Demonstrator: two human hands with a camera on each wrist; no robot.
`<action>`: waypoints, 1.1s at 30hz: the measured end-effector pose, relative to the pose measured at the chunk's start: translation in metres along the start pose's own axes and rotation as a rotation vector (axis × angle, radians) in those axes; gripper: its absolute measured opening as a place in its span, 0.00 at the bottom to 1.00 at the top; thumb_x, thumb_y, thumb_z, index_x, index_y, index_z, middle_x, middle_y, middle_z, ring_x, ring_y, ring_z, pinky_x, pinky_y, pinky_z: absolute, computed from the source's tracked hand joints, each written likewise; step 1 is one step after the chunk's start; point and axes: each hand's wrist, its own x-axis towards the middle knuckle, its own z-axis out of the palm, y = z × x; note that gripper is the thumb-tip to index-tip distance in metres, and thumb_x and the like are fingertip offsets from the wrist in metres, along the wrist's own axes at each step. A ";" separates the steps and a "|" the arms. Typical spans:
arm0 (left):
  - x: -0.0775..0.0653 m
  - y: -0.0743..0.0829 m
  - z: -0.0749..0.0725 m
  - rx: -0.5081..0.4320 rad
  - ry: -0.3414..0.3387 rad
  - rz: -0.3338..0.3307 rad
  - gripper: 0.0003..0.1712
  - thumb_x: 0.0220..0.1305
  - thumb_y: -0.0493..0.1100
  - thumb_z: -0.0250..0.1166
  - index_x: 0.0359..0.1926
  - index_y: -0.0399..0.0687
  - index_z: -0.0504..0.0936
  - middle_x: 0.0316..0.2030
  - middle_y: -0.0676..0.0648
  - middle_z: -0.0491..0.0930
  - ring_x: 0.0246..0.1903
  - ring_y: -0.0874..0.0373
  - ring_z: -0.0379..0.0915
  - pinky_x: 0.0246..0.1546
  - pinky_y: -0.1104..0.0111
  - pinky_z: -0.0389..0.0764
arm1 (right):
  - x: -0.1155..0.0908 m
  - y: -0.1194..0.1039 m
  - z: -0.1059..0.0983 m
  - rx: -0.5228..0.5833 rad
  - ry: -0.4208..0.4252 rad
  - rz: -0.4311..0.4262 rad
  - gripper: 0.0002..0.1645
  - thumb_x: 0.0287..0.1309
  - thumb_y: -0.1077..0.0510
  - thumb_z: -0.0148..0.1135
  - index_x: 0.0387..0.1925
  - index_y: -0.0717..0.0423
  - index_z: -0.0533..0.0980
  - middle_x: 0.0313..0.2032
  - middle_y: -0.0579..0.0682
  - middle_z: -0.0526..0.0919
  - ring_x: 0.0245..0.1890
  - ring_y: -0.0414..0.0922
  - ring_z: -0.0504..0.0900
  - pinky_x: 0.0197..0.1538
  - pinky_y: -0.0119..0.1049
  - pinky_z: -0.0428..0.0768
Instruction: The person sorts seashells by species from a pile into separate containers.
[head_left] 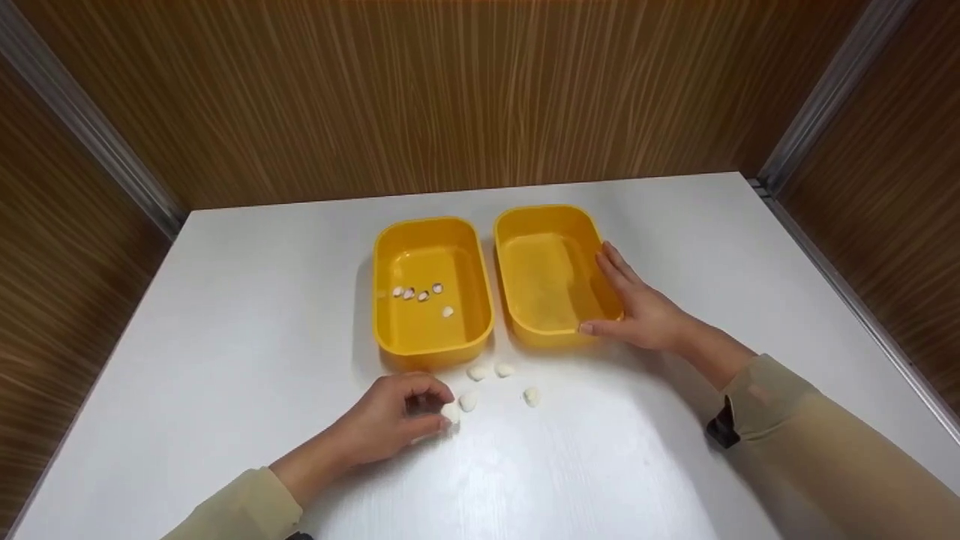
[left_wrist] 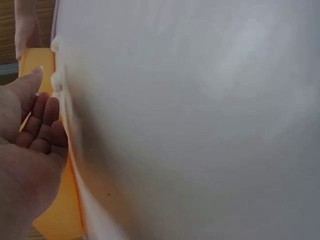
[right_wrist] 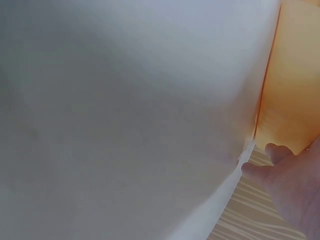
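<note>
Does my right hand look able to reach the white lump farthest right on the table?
Probably yes: nothing blocks your right hand from that white lump, though the hand touches a yellow tub.

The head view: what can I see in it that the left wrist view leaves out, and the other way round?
Only the head view: the floors of the left yellow tray, holding five small pieces, and the right yellow tray, plus the sleeves.

Only the left wrist view: the palm side of the left hand and a tiny dark speck.

Both: the left hand, the right hand, yellow tray walls, pale lumps and the white table.
</note>
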 end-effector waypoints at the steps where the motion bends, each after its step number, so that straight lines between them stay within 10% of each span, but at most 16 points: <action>1: 0.001 0.004 -0.002 0.002 -0.002 0.006 0.08 0.68 0.43 0.76 0.46 0.55 0.88 0.42 0.58 0.84 0.46 0.55 0.79 0.52 0.63 0.81 | 0.000 0.000 0.000 0.002 0.000 0.006 0.73 0.60 0.30 0.72 0.87 0.50 0.37 0.85 0.42 0.27 0.84 0.57 0.39 0.80 0.62 0.50; 9: 0.024 0.054 -0.028 0.048 0.053 0.116 0.10 0.68 0.45 0.76 0.49 0.56 0.89 0.43 0.59 0.85 0.44 0.59 0.80 0.50 0.54 0.85 | 0.000 -0.003 0.000 -0.004 0.005 0.020 0.74 0.60 0.28 0.72 0.87 0.50 0.36 0.85 0.43 0.27 0.84 0.57 0.40 0.80 0.62 0.51; 17: 0.077 0.090 -0.053 0.112 0.126 0.251 0.10 0.69 0.41 0.75 0.49 0.47 0.89 0.44 0.54 0.85 0.46 0.57 0.79 0.52 0.57 0.83 | 0.000 -0.005 0.003 -0.006 0.008 0.013 0.74 0.60 0.29 0.72 0.86 0.53 0.37 0.85 0.44 0.28 0.84 0.57 0.41 0.80 0.62 0.51; 33: 0.177 0.096 -0.053 0.055 0.121 0.056 0.13 0.71 0.45 0.73 0.54 0.50 0.87 0.48 0.54 0.83 0.50 0.59 0.77 0.56 0.70 0.79 | 0.000 -0.009 0.003 -0.005 0.007 0.043 0.75 0.59 0.27 0.71 0.87 0.50 0.36 0.85 0.43 0.27 0.84 0.57 0.40 0.80 0.61 0.51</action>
